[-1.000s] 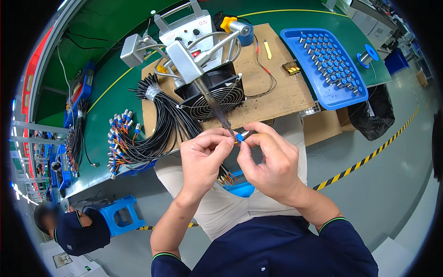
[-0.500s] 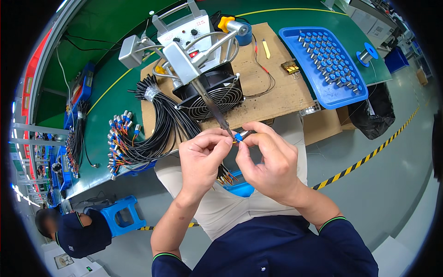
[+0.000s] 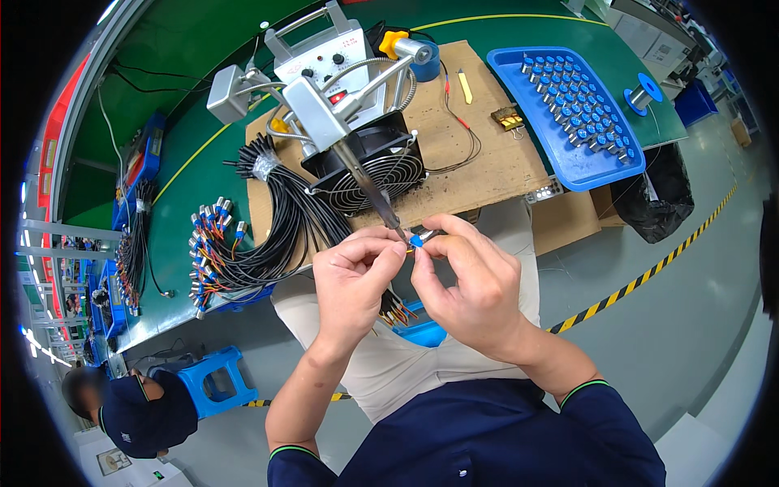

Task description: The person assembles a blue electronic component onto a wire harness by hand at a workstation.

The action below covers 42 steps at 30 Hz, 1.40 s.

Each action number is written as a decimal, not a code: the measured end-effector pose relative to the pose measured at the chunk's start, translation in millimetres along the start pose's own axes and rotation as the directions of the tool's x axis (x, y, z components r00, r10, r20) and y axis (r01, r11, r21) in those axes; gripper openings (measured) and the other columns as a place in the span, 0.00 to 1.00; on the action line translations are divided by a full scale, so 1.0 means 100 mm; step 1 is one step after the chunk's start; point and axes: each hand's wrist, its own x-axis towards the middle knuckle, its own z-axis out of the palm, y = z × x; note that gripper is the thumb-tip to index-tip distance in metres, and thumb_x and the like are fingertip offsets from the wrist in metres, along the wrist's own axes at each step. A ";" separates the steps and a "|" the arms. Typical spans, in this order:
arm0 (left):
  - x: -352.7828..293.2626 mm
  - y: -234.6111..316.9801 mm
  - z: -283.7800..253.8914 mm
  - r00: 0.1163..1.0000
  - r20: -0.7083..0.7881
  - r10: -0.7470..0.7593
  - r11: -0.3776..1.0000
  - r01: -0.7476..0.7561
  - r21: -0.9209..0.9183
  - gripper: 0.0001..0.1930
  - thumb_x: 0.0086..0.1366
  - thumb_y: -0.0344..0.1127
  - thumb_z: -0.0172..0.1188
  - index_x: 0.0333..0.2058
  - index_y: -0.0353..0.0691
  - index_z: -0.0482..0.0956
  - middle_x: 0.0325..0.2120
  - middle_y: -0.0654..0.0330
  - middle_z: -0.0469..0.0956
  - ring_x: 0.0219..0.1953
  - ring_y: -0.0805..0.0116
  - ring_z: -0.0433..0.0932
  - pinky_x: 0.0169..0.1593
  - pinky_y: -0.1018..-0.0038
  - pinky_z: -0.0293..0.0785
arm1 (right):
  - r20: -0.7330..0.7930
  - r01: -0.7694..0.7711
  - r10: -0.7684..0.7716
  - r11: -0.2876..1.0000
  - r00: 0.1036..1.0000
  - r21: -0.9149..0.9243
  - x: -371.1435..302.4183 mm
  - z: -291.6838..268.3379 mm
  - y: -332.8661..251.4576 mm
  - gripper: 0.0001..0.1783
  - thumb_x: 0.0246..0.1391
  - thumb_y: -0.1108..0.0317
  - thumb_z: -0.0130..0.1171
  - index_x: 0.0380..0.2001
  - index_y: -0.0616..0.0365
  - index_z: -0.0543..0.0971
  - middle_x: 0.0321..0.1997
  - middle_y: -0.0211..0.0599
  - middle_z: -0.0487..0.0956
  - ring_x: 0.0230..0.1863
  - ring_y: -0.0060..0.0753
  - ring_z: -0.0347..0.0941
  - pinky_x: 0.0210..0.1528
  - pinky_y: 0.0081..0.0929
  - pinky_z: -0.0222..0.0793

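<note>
Both hands meet at the tip of a soldering iron (image 3: 369,188) clamped in a stand and slanting down toward me. With closed fingertips, my right hand (image 3: 475,280) holds a small metal connector (image 3: 417,240) with a blue end, right beside the tip. My left hand (image 3: 353,280) pinches a thin wire (image 3: 411,249) next to the blue end; little of the wire shows between the fingers. Whether the tip touches the connector I cannot tell.
Behind the iron stand a fan (image 3: 377,174) and a control box (image 3: 329,61). Black cables (image 3: 300,207) with blue-ended connectors lie left. A blue tray (image 3: 560,166) of metal connectors, a solder spool (image 3: 643,96) and a knife (image 3: 465,88) lie right. A co-worker (image 3: 146,410) is at lower left.
My hands and the connector stay at the iron's tip, with only a very slight shift. The whole view has moved a little. The co-worker at lower left has shifted slightly.
</note>
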 end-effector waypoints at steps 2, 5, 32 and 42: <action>0.00 0.00 0.00 1.000 0.002 -0.002 1.000 0.002 0.003 0.04 0.68 0.23 0.69 0.36 0.27 0.90 0.42 0.58 0.85 0.35 0.82 0.76 0.37 0.83 0.71 | 0.005 -0.003 0.003 1.000 1.000 0.000 0.00 -0.01 0.00 0.10 0.45 0.79 0.71 0.30 0.62 0.79 0.43 0.50 0.87 0.32 0.47 0.86 0.29 0.34 0.80; 0.00 0.00 -0.01 1.000 0.009 -0.010 1.000 0.010 -0.001 0.04 0.68 0.23 0.69 0.36 0.27 0.90 0.43 0.58 0.85 0.35 0.81 0.76 0.37 0.84 0.71 | 0.009 -0.008 0.007 1.000 1.000 0.018 -0.01 -0.02 0.00 0.10 0.45 0.79 0.72 0.30 0.62 0.79 0.43 0.50 0.87 0.32 0.46 0.86 0.29 0.34 0.80; -0.03 -0.06 -0.03 0.997 0.066 -0.033 0.999 0.031 0.026 0.05 0.69 0.21 0.65 0.37 0.24 0.89 0.45 0.52 0.86 0.40 0.75 0.82 0.46 0.79 0.78 | 0.079 -0.056 0.049 0.995 0.996 0.088 -0.11 -0.10 0.00 0.09 0.46 0.79 0.71 0.30 0.61 0.79 0.44 0.52 0.87 0.35 0.49 0.87 0.31 0.36 0.81; -0.07 -0.03 -0.13 0.962 0.273 -0.024 1.000 0.018 0.023 0.06 0.70 0.20 0.63 0.37 0.25 0.89 0.45 0.52 0.86 0.40 0.73 0.83 0.45 0.78 0.80 | 0.695 -0.819 0.445 0.198 0.564 0.538 -0.26 -0.33 0.28 0.17 0.70 0.73 0.63 0.59 0.67 0.78 0.51 0.36 0.84 0.48 0.19 0.79 0.54 0.23 0.76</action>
